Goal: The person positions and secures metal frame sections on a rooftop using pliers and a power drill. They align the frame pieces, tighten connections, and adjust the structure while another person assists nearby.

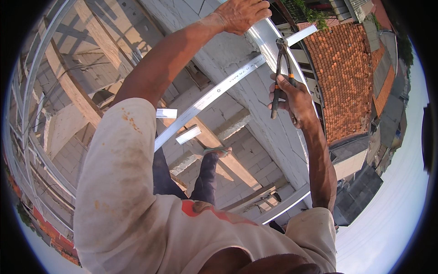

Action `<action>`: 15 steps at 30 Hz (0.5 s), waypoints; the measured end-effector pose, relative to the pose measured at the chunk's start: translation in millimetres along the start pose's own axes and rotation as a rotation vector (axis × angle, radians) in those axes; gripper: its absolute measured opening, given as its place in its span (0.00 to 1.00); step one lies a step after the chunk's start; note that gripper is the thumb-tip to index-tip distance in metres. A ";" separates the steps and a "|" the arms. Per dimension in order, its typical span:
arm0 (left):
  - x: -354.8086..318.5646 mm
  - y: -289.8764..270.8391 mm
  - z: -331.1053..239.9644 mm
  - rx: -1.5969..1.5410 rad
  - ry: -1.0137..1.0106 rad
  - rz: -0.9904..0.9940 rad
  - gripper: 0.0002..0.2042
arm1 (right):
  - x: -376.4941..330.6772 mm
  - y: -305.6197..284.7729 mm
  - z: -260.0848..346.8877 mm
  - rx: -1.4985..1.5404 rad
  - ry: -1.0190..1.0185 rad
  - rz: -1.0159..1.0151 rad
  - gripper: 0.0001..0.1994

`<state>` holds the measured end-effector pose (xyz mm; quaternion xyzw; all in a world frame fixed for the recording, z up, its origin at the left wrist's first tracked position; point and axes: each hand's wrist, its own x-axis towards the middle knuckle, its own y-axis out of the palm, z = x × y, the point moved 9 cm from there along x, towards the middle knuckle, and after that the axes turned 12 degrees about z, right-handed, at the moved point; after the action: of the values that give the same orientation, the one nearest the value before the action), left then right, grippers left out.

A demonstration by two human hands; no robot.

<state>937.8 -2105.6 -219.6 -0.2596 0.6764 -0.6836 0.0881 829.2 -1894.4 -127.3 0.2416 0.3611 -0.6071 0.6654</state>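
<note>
Right hand [292, 98] grip closed on pliers [281, 68], nose up, just below the curved steel rail [267, 43]. Left hand [242, 13] grip clamps that rail above the pliers. Flat strap [214, 93] runs diagonally down-left beneath both, right hand nearer.

Both arms raised, left hand [242, 14] and right hand [292, 98] clenched.

Shiny smooth metal rail [214, 93]; dull steel pincers [281, 59]; rough grey block wall [269, 118].

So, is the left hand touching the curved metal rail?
Touching. The head view shows the left hand wrapped over the curved metal rail, fingers closed on its edge.
</note>
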 end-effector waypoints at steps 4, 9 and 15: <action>2.8 1.7 -2.2 -0.039 0.012 -0.035 0.32 | 0.8 0.9 -6.1 -0.042 0.042 0.006 0.21; -6.9 50.6 9.7 -0.022 -0.079 0.000 0.30 | -1.7 -31.5 27.3 0.064 0.167 0.331 0.18; 5.4 60.8 -1.9 -0.087 -0.053 -0.085 0.29 | 7.3 -78.4 56.9 0.024 0.363 0.629 0.23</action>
<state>918.2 -2110.7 -277.3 -0.3096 0.6915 -0.6494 0.0655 762.8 -1953.8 -88.4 0.4523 0.3743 -0.3239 0.7419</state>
